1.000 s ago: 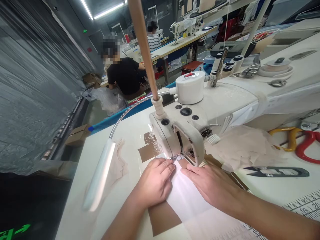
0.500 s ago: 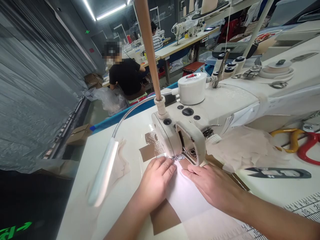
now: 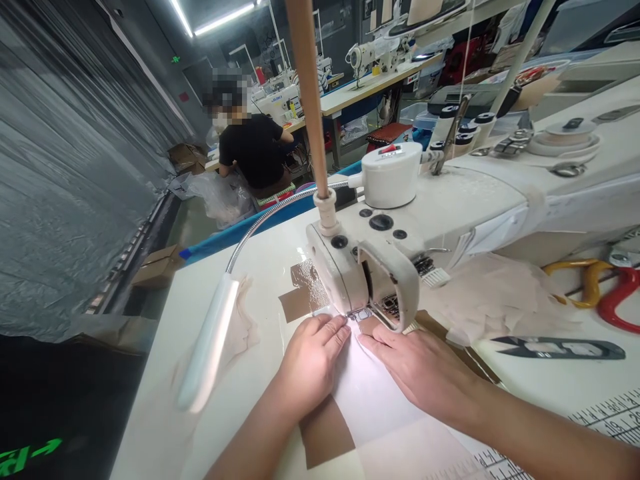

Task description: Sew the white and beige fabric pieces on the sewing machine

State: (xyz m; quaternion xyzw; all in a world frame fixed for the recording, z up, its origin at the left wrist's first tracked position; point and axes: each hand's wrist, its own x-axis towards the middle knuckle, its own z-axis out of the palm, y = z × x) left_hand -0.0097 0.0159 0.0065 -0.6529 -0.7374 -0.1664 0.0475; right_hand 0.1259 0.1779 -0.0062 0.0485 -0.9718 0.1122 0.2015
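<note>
My left hand [image 3: 311, 363] lies flat on a thin white cloth [image 3: 380, 407], its fingertips just left of the presser foot [image 3: 359, 315] of a white sewing machine [image 3: 337, 260]. Across from it, my right hand [image 3: 425, 367] rests with fingers outstretched on the cloth's right side, near the machine's guard loop [image 3: 409, 287]. The cloth runs between both hands up to the foot; the needle point is hard to make out. A brown piece [image 3: 326, 433] shows under the cloth by my left wrist, and another brown piece [image 3: 296, 303] lies beyond the foot.
A lamp [image 3: 207, 353] on a bendy neck hangs at left. To the right are thread snips [image 3: 560, 348], yellow handles [image 3: 583, 280], red handles [image 3: 620, 303] and a crumpled pale cloth [image 3: 485, 300]. A printed ruler grid [image 3: 613, 417] marks the right front. A person [image 3: 257, 150] sits further back.
The cloth and the brown piece under it have shifted slightly toward the machine. My hands keep nearly the same pose; the view has turned a little, so the machine appears further right.
</note>
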